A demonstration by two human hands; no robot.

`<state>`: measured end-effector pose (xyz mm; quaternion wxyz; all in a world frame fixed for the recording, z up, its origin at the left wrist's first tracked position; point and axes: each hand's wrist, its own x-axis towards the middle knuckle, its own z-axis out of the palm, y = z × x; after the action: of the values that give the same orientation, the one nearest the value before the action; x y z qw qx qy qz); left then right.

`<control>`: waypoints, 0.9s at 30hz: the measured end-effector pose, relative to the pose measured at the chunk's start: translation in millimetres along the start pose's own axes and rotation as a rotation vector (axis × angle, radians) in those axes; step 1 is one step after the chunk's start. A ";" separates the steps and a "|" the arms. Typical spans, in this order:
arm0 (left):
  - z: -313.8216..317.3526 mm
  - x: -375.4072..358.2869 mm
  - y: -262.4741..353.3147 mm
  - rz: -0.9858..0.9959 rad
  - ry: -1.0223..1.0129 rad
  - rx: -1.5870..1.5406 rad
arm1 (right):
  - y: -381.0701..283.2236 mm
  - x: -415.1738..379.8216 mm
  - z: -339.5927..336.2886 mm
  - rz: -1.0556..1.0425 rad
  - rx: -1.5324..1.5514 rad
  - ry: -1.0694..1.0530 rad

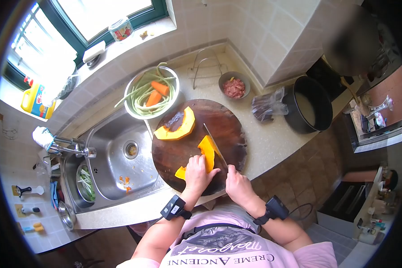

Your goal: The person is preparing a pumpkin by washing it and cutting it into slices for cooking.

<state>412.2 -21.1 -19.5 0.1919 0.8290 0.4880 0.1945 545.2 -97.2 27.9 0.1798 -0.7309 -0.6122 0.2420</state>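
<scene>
A round dark wooden board (174, 156) lies on the counter in front of me. My left hand (198, 175) is closed on a curved orange pumpkin piece (207, 149), whose ends show above and to the left of the fingers. In my right hand (239, 185) is the handle of a knife (215, 145); its blade stands along the right edge of that piece. A second pumpkin piece (183, 128), also curved, rests at the upper left of the board, apart from both hands.
Left of the board is a steel sink (116, 167) with orange scraps. Behind stand a bowl (178, 91) of long beans and carrots and a small bowl of meat (234, 88). A plastic bag (269, 105) and a black pot (306, 109) sit at the right.
</scene>
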 end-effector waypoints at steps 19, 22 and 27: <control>-3.1 -4.5 -9.1 0.086 -0.060 -0.138 | -20.7 71.0 3.9 0.125 -0.056 -0.079; -4.0 -5.0 -9.0 0.085 -0.056 -0.145 | -17.7 71.4 11.6 0.142 -0.093 -0.069; -3.9 -6.6 -9.3 0.102 -0.027 -0.151 | -9.0 87.6 25.1 0.075 -0.013 0.026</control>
<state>400.4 -22.3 -21.7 0.2501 0.8386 0.4264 0.2289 535.2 -10.3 0.7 0.1737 -0.7577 -0.5835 0.2351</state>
